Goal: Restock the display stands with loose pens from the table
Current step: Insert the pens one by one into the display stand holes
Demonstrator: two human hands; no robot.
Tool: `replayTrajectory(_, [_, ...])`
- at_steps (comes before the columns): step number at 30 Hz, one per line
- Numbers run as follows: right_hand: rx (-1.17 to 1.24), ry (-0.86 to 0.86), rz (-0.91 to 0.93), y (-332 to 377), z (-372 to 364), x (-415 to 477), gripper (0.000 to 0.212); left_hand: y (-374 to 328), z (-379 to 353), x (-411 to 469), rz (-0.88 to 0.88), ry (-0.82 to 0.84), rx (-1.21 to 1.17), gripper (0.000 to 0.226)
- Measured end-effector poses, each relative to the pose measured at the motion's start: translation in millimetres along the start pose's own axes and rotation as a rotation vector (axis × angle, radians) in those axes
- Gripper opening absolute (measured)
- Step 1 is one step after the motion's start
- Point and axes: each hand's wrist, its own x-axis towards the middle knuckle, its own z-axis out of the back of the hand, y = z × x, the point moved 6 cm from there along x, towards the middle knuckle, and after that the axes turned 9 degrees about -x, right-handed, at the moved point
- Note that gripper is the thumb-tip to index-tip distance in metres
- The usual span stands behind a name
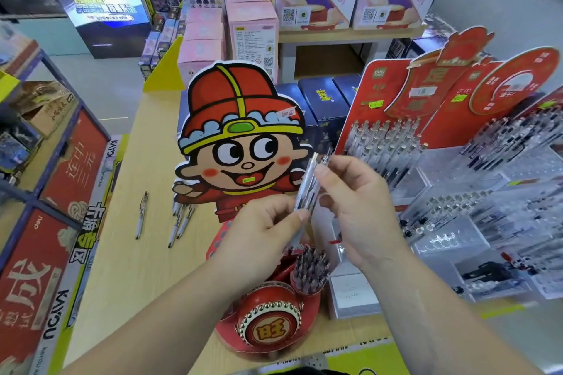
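1. Drum-shaped red display stand [268, 323], at 6 o'clock on the near edge of the wooden surface [146, 268]. Its side cup [310, 271] is packed with pens standing on end and sits right under the hands, so it is probably the slot being filled.
2. Left hand [262, 231], 6 o'clock, just above the cup. Thumb and fingers pinch the lower end of a bundle of pens [309, 189], steadying its base.
3. Right hand [356, 207], 4 o'clock of the bundle. Fingers curl round its upper part, with one fingertip pressed near the top. This looks like squaring up the ends or picking one pen out, though which is unclear.
4. The bundle itself is held steeply, its top leaning toward 1 o'clock. It is in the air, clear of the cup.
5. Loose pens, 9 o'clock, lying flat on the surface. One is alone [141, 216] and a few are clustered [179, 222] at the foot of the cutout, still waiting to be collected.
6. Cartoon cutout [240, 137], centre, standing upright behind the drum stand as its header card.
7. Clear tiered pen rack [457, 222], 3 o'clock. Its rows are partly filled and some holes appear open.
8. Red header cards [426, 94], 2 o'clock, backing the rack.
9. Pink boxes [253, 30], 12 o'clock, stacked farthest back.
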Motion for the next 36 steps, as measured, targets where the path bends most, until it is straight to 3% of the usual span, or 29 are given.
replayTrajectory(5, [-0.107,0.006,-0.033,0.5,4.6,2.1,0.004,9.1,12.4,1.0,0.022,-0.021,0.122,0.031])
replayTrajectory(9, [-0.095,0.058,-0.042,-2.6,-3.5,7.7,0.017,11.6,19.4,0.2,0.012,-0.018,0.158,0.033])
replayTrajectory(13, [-0.100,0.001,-0.017,-1.7,5.7,21.5,0.022,17.7,46.9,-2.6,0.030,-0.200,0.146,0.033])
replayTrajectory(18, [-0.363,-0.009,0.150,-5.3,12.0,35.1,0.018,34.7,74.7,-9.2,0.094,-0.308,0.105,0.034])
replayTrajectory(24, [-0.584,0.199,0.205,-35.0,-12.5,33.6,0.025,59.3,85.2,-11.6,0.066,-0.347,0.393,0.026])
replayTrajectory(30, [-0.641,0.361,0.126,-69.8,-24.2,35.3,0.024,74.0,78.6,-8.2,0.094,-0.350,0.421,0.025])
replayTrajectory(36, [-0.707,0.437,0.199,-70.5,-29.2,38.4,0.024,76.7,79.3,-8.0,0.115,-0.374,0.384,0.031])
